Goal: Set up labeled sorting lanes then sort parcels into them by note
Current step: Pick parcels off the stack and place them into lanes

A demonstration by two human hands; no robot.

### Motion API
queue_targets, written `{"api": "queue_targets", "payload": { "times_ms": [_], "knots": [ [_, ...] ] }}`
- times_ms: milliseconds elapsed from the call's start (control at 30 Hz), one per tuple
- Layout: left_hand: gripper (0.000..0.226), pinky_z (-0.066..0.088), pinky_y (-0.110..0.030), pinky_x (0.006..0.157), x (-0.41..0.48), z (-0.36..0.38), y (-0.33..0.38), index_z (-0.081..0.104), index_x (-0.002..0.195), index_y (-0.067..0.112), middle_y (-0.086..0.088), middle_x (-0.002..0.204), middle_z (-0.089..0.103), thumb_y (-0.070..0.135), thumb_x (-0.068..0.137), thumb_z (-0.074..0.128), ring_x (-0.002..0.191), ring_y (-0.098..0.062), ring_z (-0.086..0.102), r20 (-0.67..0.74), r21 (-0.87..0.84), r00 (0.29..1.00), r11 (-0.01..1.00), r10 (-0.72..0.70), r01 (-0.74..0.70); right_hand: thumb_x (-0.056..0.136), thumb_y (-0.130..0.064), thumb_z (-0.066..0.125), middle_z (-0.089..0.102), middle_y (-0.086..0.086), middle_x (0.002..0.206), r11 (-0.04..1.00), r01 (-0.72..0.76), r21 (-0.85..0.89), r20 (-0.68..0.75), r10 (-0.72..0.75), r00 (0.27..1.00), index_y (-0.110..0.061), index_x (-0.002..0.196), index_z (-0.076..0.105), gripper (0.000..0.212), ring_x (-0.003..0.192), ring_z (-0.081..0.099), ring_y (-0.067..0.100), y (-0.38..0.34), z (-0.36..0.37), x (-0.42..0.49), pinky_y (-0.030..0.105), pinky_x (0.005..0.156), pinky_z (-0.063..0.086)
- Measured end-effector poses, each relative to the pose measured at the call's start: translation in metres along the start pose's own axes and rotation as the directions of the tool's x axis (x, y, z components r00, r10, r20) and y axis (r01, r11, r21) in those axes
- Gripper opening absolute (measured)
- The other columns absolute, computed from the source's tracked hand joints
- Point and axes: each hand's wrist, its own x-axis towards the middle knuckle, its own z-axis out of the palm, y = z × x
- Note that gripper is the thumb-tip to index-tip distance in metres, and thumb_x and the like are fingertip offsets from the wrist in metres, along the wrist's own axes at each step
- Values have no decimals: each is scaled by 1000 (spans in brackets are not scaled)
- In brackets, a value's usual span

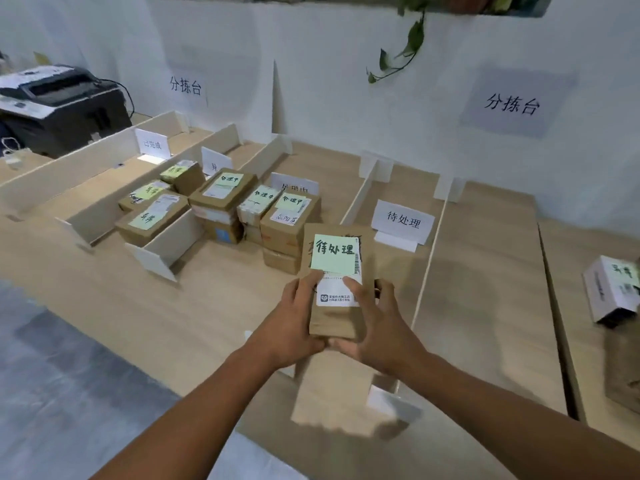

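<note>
Left hand [294, 322] and right hand [379, 327] grip parcel [332, 323] — label [337, 300] (white) part-hidden.

centre parcel [332, 322] sits near, lane card [402, 221] behind it, slightly right. parcel stacks [256, 209] left, across a divider [360, 192]. printer [62, 105] far left; lone parcel [613, 289] right edge.

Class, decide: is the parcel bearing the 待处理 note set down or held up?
Held up: left hand and right hand grip the parcel above the table.
</note>
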Motion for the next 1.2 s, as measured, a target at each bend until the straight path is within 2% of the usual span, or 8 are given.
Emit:
{"api": "queue_targets", "payload": {
  "times_ms": [200, 367, 467, 733, 933, 1033, 1100, 1200],
  "knots": [
    [120, 42, -32, 108, 111, 1, -24, 10, 155, 36, 0, 156, 22, 26, 65, 88, 142, -20, 35, 155, 60, 988, 998, -7, -2, 65, -66, 83, 18, 2, 141, 989, -148, -28, -52, 146, 988, -41, 154, 18, 113, 133, 37, 27, 56, 3, 65, 41, 107, 44],
    [119, 38, -26, 104, 194, 19, -50, 12, 157, 32, -1, 154, 25, 24, 66, 88, 140, -21, 38, 246, 31, 969, 999, 3, -11, 66, -66, 80, 7, -12, 144, 954, -296, 42, -1, 297, 955, -56, 149, 9, 109, 137, 35, 23, 110, 8, 119, 38, 112, 40],
    [117, 41, -31, 102, 241, 32, -65, 11, 157, 33, 0, 154, 23, 23, 69, 87, 137, -25, 42, 287, 29, 958, 1000, -10, 2, 63, -75, 69, 8, -12, 148, 924, -377, 64, -15, 379, 925, -61, 148, 7, 106, 137, 35, 19, 134, 19, 144, 39, 111, 43],
    [114, 35, -42, 118, 319, 79, -111, 1, 161, 28, -10, 166, -10, 13, 80, 80, 151, -35, 21, 356, 41, 927, 993, -122, 115, 74, -54, 80, 8, -2, 155, 861, -506, 54, 29, 505, 862, -52, 154, 12, 105, 145, 29, 23, 190, 56, 201, 39, 115, 42],
    [114, 35, -38, 113, 323, 92, -130, 1, 162, 25, -18, 165, -20, 7, 78, 76, 154, -37, 11, 296, 64, 955, 998, -32, 14, 72, -50, 79, 7, -2, 155, 846, -529, 73, -17, 531, 847, -53, 154, 13, 105, 143, 34, 21, 197, 69, 204, 31, 111, 41],
    [110, 26, -42, 121, 317, 87, -124, 3, 163, 18, -17, 164, -27, 6, 80, 75, 156, -35, -7, 272, 116, 962, 992, 7, -40, 74, -50, 78, 1, -9, 156, 843, -537, 38, 30, 536, 844, -57, 153, 5, 108, 143, 33, 26, 192, 62, 206, 34, 108, 44],
    [107, 17, -47, 125, 310, 80, -114, 7, 162, 13, -18, 165, -25, 8, 81, 76, 154, -35, -17, 274, 160, 961, 983, 43, -89, 75, -51, 77, -6, -6, 160, 839, -544, -32, 75, 544, 836, -59, 152, -5, 112, 151, 18, 31, 186, 53, 206, 42, 109, 43],
    [102, 9, -53, 126, 300, 64, -95, 19, 160, 4, -25, 166, -4, 16, 79, 80, 154, -42, -9, 252, 233, 957, 950, 146, -206, 78, -57, 75, -6, 8, 166, 846, -525, -97, 37, 530, 847, -56, 153, -8, 111, 155, 3, 33, 171, 32, 196, 51, 115, 32]
  ]
}}
